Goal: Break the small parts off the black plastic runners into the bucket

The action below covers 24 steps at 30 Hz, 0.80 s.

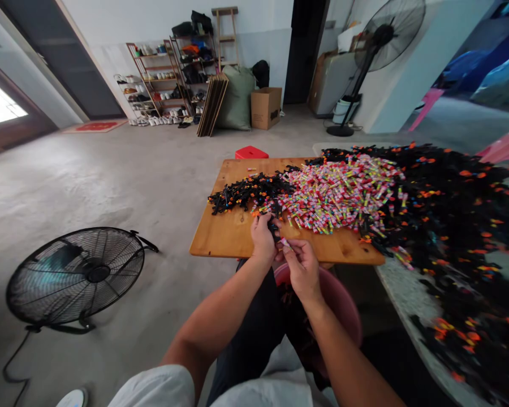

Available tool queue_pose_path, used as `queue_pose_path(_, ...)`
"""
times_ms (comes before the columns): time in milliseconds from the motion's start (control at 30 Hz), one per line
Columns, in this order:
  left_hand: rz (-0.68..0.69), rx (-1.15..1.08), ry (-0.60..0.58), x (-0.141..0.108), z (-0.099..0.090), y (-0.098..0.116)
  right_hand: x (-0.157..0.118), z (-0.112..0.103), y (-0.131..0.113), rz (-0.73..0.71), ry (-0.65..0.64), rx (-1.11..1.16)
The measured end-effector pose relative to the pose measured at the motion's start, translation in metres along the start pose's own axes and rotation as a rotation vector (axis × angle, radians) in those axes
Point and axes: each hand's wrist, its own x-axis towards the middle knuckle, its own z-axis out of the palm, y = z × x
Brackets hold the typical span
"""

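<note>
My left hand [263, 237] is closed around a black piece [273, 227] at the front edge of the wooden board [233, 237]. Close beside it on the right, my right hand [304, 270] pinches a small pink-and-white wrapped piece [285, 242] between thumb and fingers, near the black piece. Whether the two pieces touch is too small to tell. Beyond my hands lies a heap of similar wrapped pieces [343, 192]. A smaller pile of black pieces with orange and blue tips [250, 191] is on the board's left part.
A pink tub [351, 305] stands below the board's front edge, partly under my right forearm. Black pieces [462, 226] cover the pale surface at right. A floor fan [97, 272] is at left, and a red stool [251, 152] stands behind the board.
</note>
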Motion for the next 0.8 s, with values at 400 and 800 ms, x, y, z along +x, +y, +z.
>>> queue_pose_path(400,0.221,0.021,0.006,-0.008,0.003,0.006,0.001,-0.017,-0.004,-0.419,-0.088,-0.651)
queue_pose_path(800,-0.052,-0.068,-0.043,-0.006,0.008,-0.011,-0.008,-0.019,-0.008,-0.126,0.037,-0.255)
